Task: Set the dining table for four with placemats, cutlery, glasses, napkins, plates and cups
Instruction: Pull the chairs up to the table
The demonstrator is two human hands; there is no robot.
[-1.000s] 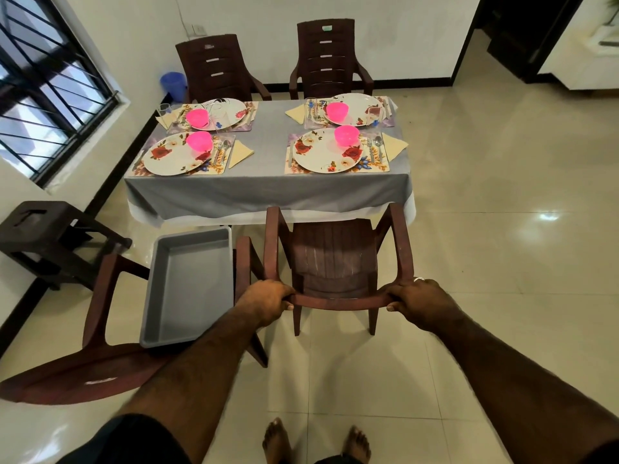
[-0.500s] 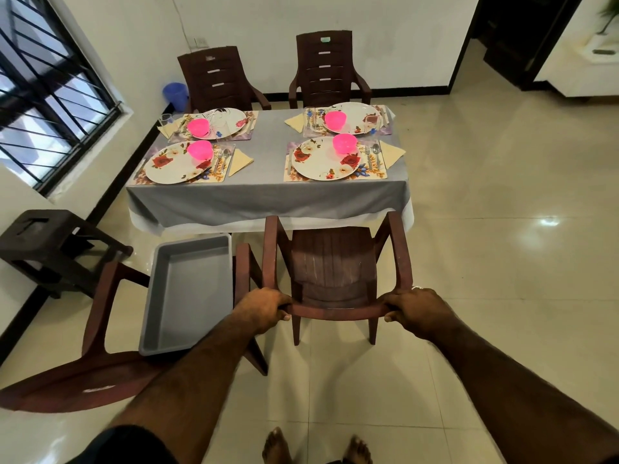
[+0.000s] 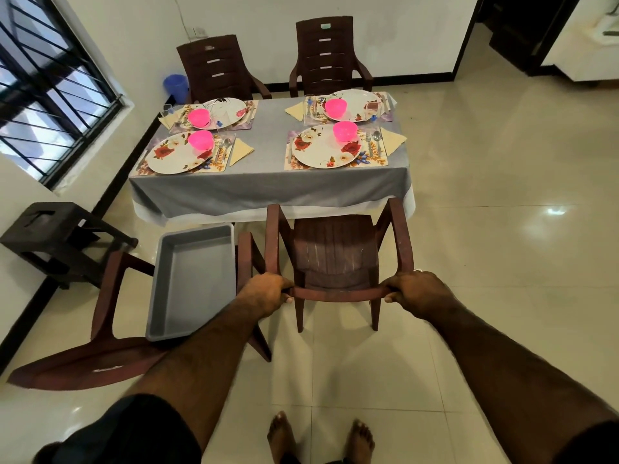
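Both hands are gripping the top rail of the near chair (image 3: 336, 256): left hand (image 3: 264, 293) w/ its grip curled round the left end, right hand (image 3: 413, 291) w/ its grip curled round the right end. Compared w/ a sec ago, the chair seat is sitting closer to the tabletop (image 3: 268, 185) edge, approx. tucking under the cloth overhang, so the person is pushing it in.

Straight ahead of both grips, the tabletop is showing four settings: floral placemats, plates (image 3: 326, 147), pink cups (image 3: 345, 130), yellow napkins (image 3: 392, 140), cutlery beside the near plates. Glasses are looking present at the far settings; at the near ones I can't tell.

Just left of the left grip, a grey tray (image 3: 192, 283) is lying empty on a second chair (image 3: 110, 296) that's turned away from the tabletop.

Judging by this, setting is prob. done; what's left is chair tidying, incl. that second chair and the tray.
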